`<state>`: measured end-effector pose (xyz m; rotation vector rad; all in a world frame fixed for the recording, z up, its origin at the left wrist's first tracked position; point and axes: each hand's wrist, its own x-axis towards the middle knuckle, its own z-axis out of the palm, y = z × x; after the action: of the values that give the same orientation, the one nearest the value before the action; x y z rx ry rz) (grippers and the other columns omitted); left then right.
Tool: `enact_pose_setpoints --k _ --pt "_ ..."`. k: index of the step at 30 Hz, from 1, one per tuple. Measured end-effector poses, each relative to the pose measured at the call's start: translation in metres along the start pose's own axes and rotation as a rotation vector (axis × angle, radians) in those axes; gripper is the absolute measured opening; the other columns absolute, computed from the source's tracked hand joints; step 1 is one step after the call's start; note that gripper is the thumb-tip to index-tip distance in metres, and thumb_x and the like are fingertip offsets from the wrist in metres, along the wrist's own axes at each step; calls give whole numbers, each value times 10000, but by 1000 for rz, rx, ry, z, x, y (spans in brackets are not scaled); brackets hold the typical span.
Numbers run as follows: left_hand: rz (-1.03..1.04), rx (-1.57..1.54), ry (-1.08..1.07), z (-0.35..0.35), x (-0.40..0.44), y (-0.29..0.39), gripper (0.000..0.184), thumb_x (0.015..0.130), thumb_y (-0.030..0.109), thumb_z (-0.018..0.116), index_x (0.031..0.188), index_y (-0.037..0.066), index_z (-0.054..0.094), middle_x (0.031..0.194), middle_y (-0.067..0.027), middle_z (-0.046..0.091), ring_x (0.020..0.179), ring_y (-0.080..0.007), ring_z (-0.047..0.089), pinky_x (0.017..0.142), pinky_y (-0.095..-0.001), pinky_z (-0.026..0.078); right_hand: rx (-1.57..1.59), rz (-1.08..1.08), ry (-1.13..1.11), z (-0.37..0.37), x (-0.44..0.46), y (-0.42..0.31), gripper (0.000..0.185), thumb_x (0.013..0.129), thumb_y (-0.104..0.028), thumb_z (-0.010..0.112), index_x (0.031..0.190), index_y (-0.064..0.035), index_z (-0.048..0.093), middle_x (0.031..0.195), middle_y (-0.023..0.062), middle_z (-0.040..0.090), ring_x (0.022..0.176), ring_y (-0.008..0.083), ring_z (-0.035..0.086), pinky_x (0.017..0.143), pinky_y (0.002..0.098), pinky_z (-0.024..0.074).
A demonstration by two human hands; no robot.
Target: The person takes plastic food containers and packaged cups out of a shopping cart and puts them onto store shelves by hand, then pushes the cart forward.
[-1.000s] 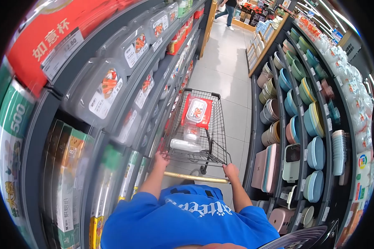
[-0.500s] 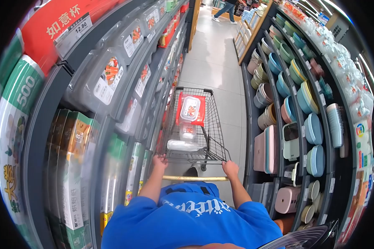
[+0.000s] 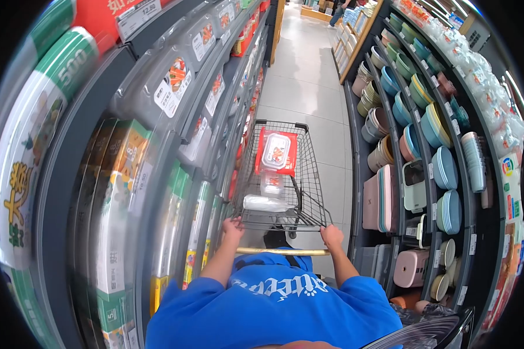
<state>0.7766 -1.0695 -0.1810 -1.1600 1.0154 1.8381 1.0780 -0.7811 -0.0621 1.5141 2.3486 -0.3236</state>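
My left hand [image 3: 233, 227] is closed round the left rear corner of a black wire shopping cart [image 3: 311, 174]. At the right rear corner, my right hand [image 3: 332, 235] grips the wire frame. A yellowish handle bar [image 3: 282, 252] runs behind both hands, close to my blue shirt. Inside the cart, a clear lidded food container pack [image 3: 276, 150] with a printed label lies on a red package [image 3: 291, 152]. Nearer to me are another clear container pack [image 3: 271, 184] and a white plastic-wrapped roll [image 3: 265, 203].
Shelving stands close on the left, with clear food containers [image 3: 163, 81] and boxed goods [image 3: 119, 203]. The right shelves hold stacked bowls [image 3: 445, 168], bins [image 3: 375, 125] and a pink box [image 3: 410, 267]. A tiled aisle [image 3: 303, 75] stretches ahead; a person [image 3: 343, 11] is at its far end.
The cart and my hands sit slightly further right in view, and the shelf goods have shifted. The far person has moved right. Both hands keep their grip.
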Motion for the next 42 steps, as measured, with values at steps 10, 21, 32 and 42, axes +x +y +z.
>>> enact_pose_setpoints --k 10,21,32,42 --pt "13 -14 -65 -10 -15 -7 269 906 387 469 861 130 533 985 -35 664 869 -236 457 825 -376 398 36 44 -24 -13 -15 -2 505 921 -518 566 942 -48 751 983 202 729 963 391 697 824 477 556" --pt "6 -142 -30 0 -12 -29 264 934 359 435 858 122 525 872 -50 669 729 -233 509 675 -382 405 -58 -69 109 -17 19 11 557 981 -499 471 894 -31 759 901 213 728 879 398 708 774 485 557" --pt "-15 -157 -38 25 -25 -42 245 950 319 443 884 98 524 913 -57 685 709 -230 519 677 -360 425 -64 -83 219 -33 82 9 444 968 -343 466 806 -51 759 831 201 726 799 390 718 733 473 569" --pt "-18 -135 -41 63 -1 -36 219 939 318 465 914 114 539 987 -48 685 802 -214 525 749 -369 413 -20 -69 173 -59 130 -7 421 951 -298 466 800 -32 756 847 225 718 811 403 713 756 480 567"
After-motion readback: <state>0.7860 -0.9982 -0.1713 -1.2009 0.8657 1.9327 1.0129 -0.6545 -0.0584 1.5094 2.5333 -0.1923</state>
